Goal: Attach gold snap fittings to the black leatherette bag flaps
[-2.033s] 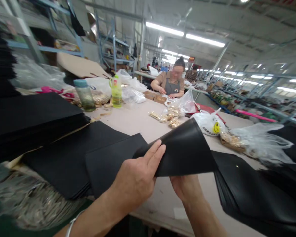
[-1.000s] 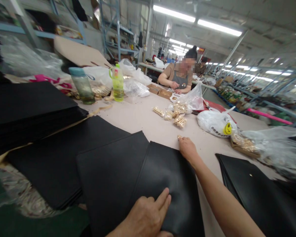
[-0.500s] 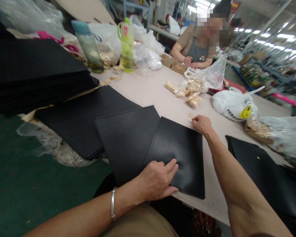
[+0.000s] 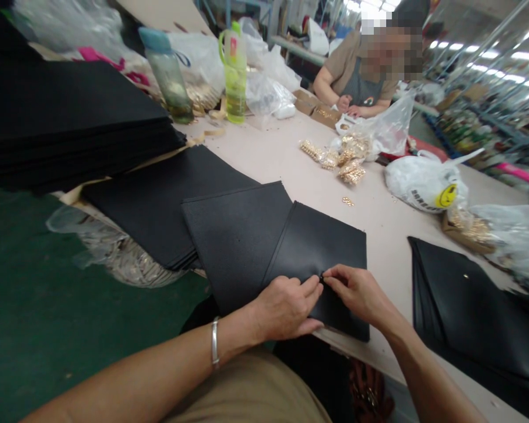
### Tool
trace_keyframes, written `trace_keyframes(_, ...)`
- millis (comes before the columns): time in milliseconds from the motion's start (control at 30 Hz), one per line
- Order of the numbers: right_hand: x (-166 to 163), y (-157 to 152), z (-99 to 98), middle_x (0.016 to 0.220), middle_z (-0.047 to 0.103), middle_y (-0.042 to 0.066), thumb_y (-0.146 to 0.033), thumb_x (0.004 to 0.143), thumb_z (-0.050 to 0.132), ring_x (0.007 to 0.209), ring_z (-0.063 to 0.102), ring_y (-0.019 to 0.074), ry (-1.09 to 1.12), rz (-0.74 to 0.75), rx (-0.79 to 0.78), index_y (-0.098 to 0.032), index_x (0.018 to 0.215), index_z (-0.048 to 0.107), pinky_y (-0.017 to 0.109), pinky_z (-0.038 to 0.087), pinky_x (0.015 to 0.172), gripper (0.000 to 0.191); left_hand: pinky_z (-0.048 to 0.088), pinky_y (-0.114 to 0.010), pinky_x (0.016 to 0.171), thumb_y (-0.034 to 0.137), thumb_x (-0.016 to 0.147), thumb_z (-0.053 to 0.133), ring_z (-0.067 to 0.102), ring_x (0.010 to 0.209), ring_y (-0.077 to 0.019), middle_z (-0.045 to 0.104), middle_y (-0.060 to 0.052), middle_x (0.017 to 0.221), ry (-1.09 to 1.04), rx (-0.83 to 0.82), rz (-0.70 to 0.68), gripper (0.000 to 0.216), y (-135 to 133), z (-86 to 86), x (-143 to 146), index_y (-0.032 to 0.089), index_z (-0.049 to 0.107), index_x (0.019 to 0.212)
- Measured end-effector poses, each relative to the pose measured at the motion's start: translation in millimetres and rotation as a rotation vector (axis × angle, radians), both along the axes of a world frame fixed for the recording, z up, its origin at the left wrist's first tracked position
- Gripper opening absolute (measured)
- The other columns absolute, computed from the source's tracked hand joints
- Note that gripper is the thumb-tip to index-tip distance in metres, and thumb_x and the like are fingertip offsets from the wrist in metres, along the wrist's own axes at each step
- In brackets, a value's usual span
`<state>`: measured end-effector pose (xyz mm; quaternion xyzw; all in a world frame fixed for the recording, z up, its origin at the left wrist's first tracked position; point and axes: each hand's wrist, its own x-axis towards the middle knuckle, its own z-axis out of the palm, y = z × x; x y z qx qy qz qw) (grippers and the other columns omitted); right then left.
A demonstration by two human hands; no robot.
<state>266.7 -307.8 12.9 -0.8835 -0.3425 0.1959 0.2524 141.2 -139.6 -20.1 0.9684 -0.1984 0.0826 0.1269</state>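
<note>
A black leather-like panel lies at the table's front edge, overlapping other black panels. My left hand grips its near edge, thumb low and fingers on top, with the fingertips by a tiny metal point. Thumb and forefinger of my right hand pinch at that same spot, touching the panel. Between them is a small metal piece, mostly hidden by the fingertips. A few loose gold-coloured metal pieces lie on the table beyond the panel.
Thick black panel stacks stand left; more panels, one with a metal fitting, lie right. Bags of gold parts, a white plastic bag and two bottles sit farther back. Across the table a person works.
My right hand has come from the loose gold pieces back to the panel, beside my left fingertips. My left hand keeps its hold. The view has shifted slightly.
</note>
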Motion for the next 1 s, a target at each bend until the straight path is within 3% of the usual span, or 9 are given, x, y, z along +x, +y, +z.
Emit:
trace_keyframes(367,6,14,5.1,0.081,0.074,0.003,-0.027,0.088,0.053,0.073,0.066,0.0184,-0.025,0.087,-0.124,-0.021,0.085,0.072,0.027,0.042,0.064,0.020,0.048,-0.038,0.061,0.057,0.089,0.054,0.062,0.081,-0.0229,0.060,-0.010,0.126,0.009,-0.025,0.000,0.064,1,-2.6,0,0.010,0.049,0.132)
trace_keyframes(700,21,36,10.0,0.060,0.066,0.002,-0.016,0.075,0.059,0.056,0.059,0.0155,0.124,0.012,-0.324,-0.019,0.070,0.065,0.024,0.036,0.050,0.008,0.047,-0.037,0.059,0.061,0.089,0.050,0.061,0.077,-0.0208,0.058,-0.008,0.129,0.044,-0.039,0.006,0.067,3,-1.9,-2,0.011,0.045,0.134)
trace_keyframes(833,27,44,10.8,0.051,0.061,-0.001,-0.011,0.071,0.061,0.047,0.055,0.0128,0.257,-0.064,-0.343,-0.019,0.068,0.062,0.022,0.032,0.044,0.008,0.048,-0.037,0.058,0.056,0.091,0.051,0.061,0.078,-0.0215,0.059,-0.010,0.129,0.075,-0.043,-0.007,0.063,3,2.0,-1,0.011,0.046,0.134)
trace_keyframes(1000,32,43,14.4,0.056,0.063,-0.002,-0.019,0.062,0.075,0.052,0.057,0.0135,0.106,-0.040,-0.327,-0.020,0.065,0.065,0.023,0.033,0.046,0.011,0.052,-0.037,0.064,0.034,0.091,0.052,0.063,0.080,-0.0225,0.059,-0.010,0.133,0.076,-0.013,-0.013,0.049,4,1.3,0,0.012,0.047,0.135)
